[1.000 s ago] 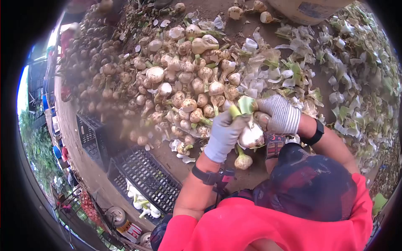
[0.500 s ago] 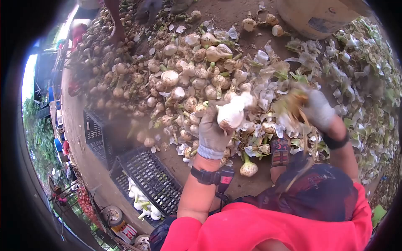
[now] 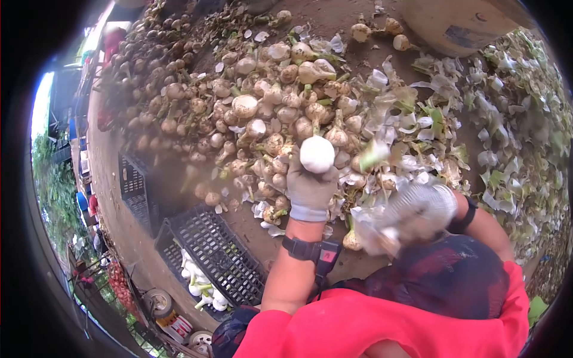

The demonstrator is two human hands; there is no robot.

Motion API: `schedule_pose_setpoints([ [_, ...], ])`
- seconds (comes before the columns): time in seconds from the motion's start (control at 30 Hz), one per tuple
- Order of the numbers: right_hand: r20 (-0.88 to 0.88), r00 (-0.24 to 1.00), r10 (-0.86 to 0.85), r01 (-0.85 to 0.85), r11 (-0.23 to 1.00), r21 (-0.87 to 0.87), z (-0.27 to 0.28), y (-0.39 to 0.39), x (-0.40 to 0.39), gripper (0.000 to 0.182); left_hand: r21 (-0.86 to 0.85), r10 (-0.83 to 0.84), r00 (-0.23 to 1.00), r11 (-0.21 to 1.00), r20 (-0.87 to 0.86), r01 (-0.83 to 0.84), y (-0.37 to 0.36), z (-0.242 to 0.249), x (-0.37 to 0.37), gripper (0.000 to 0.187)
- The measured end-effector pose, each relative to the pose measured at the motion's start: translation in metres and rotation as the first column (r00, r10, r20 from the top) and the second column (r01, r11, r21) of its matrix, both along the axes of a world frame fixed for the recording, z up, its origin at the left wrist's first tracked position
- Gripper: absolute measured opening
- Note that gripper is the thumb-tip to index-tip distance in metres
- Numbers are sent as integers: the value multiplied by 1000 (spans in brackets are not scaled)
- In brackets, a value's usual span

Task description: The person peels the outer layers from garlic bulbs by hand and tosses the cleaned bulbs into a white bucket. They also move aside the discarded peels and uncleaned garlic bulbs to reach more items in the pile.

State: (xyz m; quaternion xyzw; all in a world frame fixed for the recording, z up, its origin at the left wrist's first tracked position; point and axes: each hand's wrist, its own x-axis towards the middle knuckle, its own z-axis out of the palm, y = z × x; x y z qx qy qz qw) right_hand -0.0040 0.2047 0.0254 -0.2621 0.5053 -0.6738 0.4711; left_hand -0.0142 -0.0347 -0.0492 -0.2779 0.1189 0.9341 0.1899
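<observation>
Gloved, my left hand [image 3: 312, 188] is wrapped round a smooth white bulb [image 3: 317, 154] over the pile. My right hand [image 3: 424, 209], also gloved, is to the right and nearer my body, smeared by motion. Pale loose skins [image 3: 370, 230] blur beside its fingers; whether it grips them is not clear. A blurred white and green piece [image 3: 375, 154] is between the hands, above the peelings. Dirty unpeeled bulbs [image 3: 245, 106] with short stems lie heaped beyond my left hand.
Black crates [image 3: 224, 253] stand at the lower left, with peeled white bulbs [image 3: 206, 286] in one. A large pale bucket [image 3: 459, 27] is at the upper right. Peelings [image 3: 513, 119] cover the ground on the right. A spool-like object [image 3: 160, 303] lies at the lower left.
My right hand has come down and inward toward my body. The bulb in my left hand has turned and shifted slightly left. A hand at the top left of the pile is gone from view.
</observation>
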Motion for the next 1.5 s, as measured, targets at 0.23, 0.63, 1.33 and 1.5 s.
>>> schedule_pose_setpoints([
  [0.23,-762,645,63,633,515,578,-41,8,-13,39,-547,29,999,837,29,-8,-2,3,5,35],
  [0.63,-592,787,176,424,542,725,-73,-12,-16,47,-454,437,890,-772,130,445,-341,150,131,34],
  [1.33,-22,692,-721,610,570,550,-66,-37,2,40,-694,-852,523,-395,32,-602,41,7,34,69],
  [1.5,-97,832,-546,461,583,670,-72,-25,0,33,-700,-902,431,-329,34,-634,39,16,25,69],
])
